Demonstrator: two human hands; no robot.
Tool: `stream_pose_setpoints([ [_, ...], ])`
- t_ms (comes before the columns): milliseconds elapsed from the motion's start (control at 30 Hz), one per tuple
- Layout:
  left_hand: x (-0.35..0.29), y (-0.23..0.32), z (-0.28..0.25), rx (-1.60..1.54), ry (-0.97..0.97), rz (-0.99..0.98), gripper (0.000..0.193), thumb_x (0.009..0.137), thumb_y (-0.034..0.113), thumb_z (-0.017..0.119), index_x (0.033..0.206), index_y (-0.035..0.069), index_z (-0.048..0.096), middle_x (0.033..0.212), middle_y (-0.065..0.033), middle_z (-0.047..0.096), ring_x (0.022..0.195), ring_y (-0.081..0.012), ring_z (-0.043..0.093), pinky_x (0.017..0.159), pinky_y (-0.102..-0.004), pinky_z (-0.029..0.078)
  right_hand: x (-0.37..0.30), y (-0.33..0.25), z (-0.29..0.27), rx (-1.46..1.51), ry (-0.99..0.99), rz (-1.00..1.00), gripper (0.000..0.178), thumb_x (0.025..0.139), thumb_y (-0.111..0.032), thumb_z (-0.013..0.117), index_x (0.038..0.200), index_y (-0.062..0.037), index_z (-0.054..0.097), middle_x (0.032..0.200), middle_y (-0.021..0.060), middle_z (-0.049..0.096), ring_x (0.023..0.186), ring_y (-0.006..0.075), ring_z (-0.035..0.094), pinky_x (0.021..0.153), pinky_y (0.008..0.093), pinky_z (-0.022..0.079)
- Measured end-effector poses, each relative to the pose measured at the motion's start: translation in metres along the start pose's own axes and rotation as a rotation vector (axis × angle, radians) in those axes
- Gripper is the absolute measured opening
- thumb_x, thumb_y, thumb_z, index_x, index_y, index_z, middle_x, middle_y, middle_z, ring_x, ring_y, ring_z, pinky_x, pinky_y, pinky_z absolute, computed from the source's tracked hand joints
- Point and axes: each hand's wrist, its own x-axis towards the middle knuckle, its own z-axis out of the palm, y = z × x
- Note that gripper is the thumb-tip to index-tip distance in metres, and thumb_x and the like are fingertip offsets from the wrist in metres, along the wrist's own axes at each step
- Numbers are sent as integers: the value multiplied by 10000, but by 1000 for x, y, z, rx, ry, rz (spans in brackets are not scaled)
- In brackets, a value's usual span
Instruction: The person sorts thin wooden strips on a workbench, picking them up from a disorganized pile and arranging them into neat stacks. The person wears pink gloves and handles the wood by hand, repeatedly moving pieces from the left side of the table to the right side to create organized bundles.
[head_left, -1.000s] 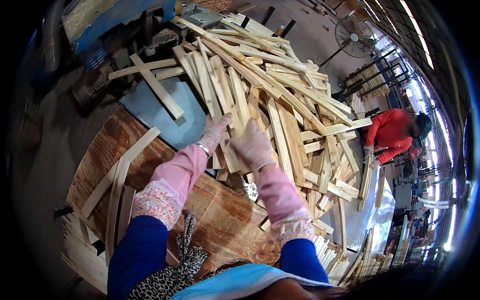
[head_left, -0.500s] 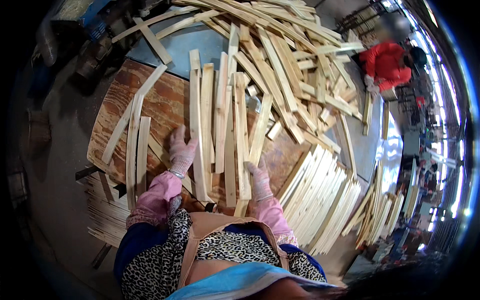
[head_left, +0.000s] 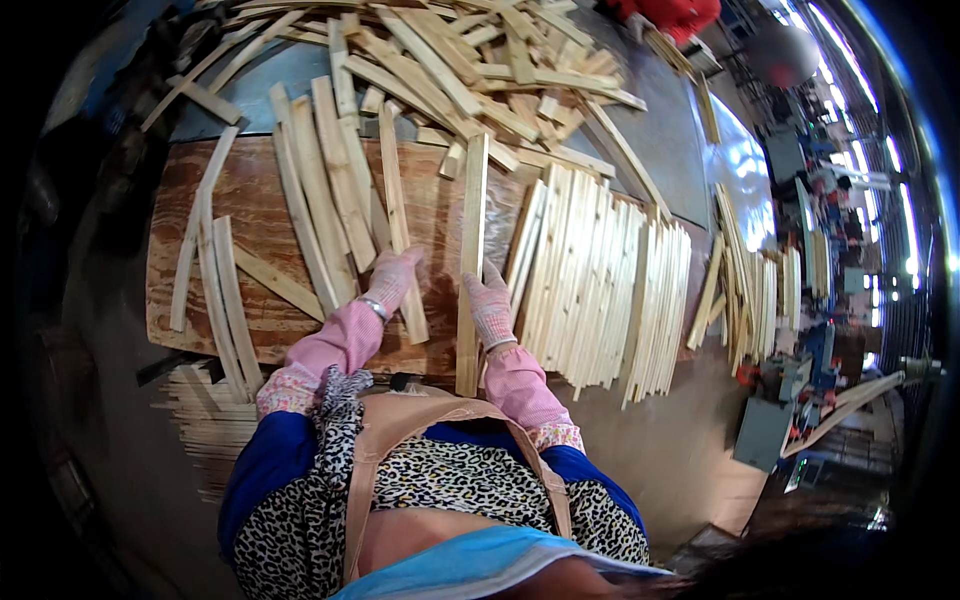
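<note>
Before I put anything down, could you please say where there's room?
Brown tabletop lies bare between the slats at the left hand and right hand; grey tabletop, right of the far pile. The pile and right-hand slat row are crowded.

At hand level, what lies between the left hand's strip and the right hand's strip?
The head view shows bare brown tabletop between the tan strip at the left hand and the pale strip at the right hand.

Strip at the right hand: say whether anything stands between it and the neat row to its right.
The right hand itself stands between the strip and the neat row; by the strip's far end, a loose piece juts in.
</note>
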Motion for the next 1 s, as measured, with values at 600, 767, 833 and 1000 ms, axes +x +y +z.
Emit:
stream_pose_setpoints([
  [600,-8,-161,123,385,-298,324,517,969,267,596,1430,43,531,1300,-239,667,1242,-389,617,1055,-414,481,-37,48,-72,-864,188,-39,660,855,-309,768,1437,-61,577,1143,168,698,1052,367,668,929,465,533],
  [767,11,-148,123,451,-500,312,586,930,207,637,1464,12,493,1296,-202,681,1204,-292,644,1050,-370,483,-32,92,-98,-600,183,78,581,862,-312,769,1364,-50,638,921,137,692,848,296,668,799,424,545],
  [833,4,-124,126,505,-512,222,598,918,222,659,1446,-14,507,1288,-206,685,1195,-284,649,1044,-363,487,-37,98,-116,-452,232,84,564,864,-303,769,1348,-38,653,886,114,680,802,246,649,771,389,541],
  [1000,52,-179,113,-184,-471,134,519,904,189,671,1359,-48,593,1195,-138,697,1092,-228,639,974,-338,503,-87,39,-125,-199,303,83,493,912,-91,746,1361,58,608,925,12,620,815,101,564,744,258,501],
])
